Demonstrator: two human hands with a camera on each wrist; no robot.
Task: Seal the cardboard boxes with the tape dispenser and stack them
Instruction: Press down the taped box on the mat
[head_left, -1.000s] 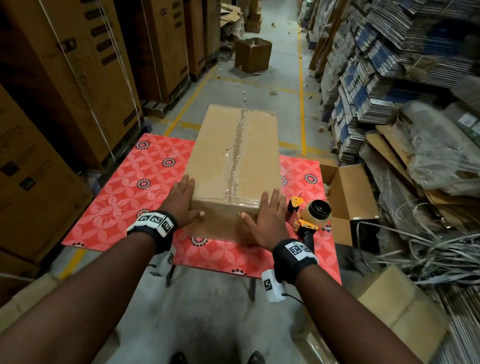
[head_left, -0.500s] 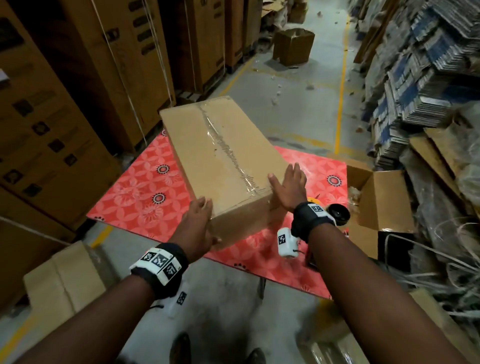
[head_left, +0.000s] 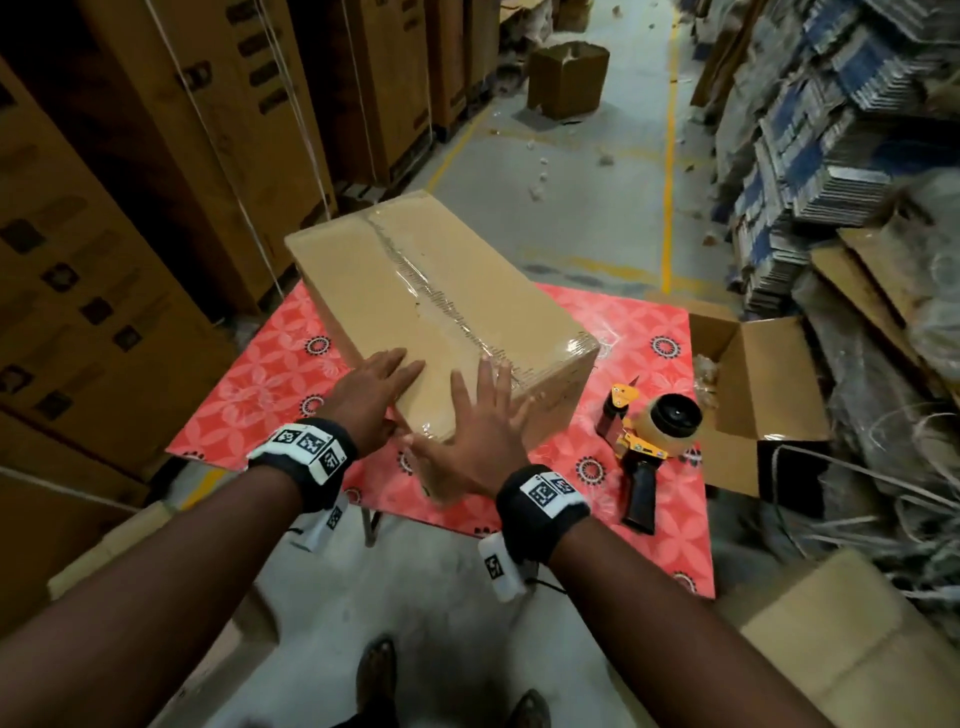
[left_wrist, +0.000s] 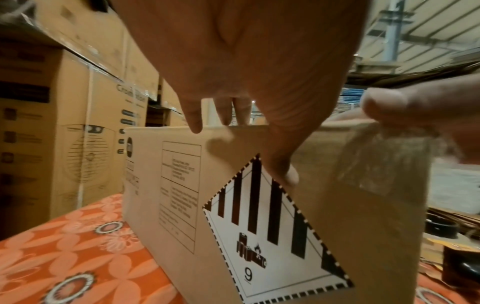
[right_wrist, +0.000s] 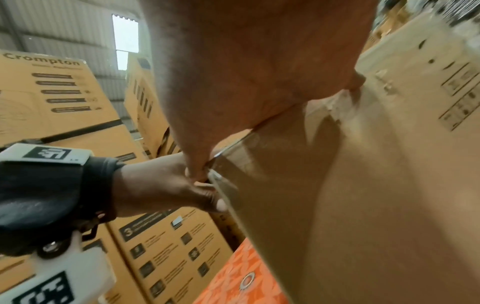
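Note:
A cardboard box (head_left: 441, 301) with clear tape along its top seam lies at an angle on the red floral table (head_left: 260, 384). My left hand (head_left: 376, 389) lies flat on the box's near left corner, and in the left wrist view its fingers (left_wrist: 194, 119) reach over the top edge of the box (left_wrist: 182, 195) while the thumb presses on a hazard label (left_wrist: 259, 226). My right hand (head_left: 475, 431) is spread flat against the near end beside it, palm on the taped box (right_wrist: 363, 185). The tape dispenser (head_left: 649, 441) lies on the table to the right, untouched.
An open cardboard box (head_left: 753, 395) sits at the table's right edge. Tall cartons (head_left: 130, 208) line the left and flattened cardboard stacks (head_left: 831, 130) the right. Closed boxes (head_left: 831, 649) lie on the floor beside me. Another open box (head_left: 569, 78) stands far down the aisle.
The box has been turned so its far end points left. My right hand moved from the box's right side to the near end, close to my left hand.

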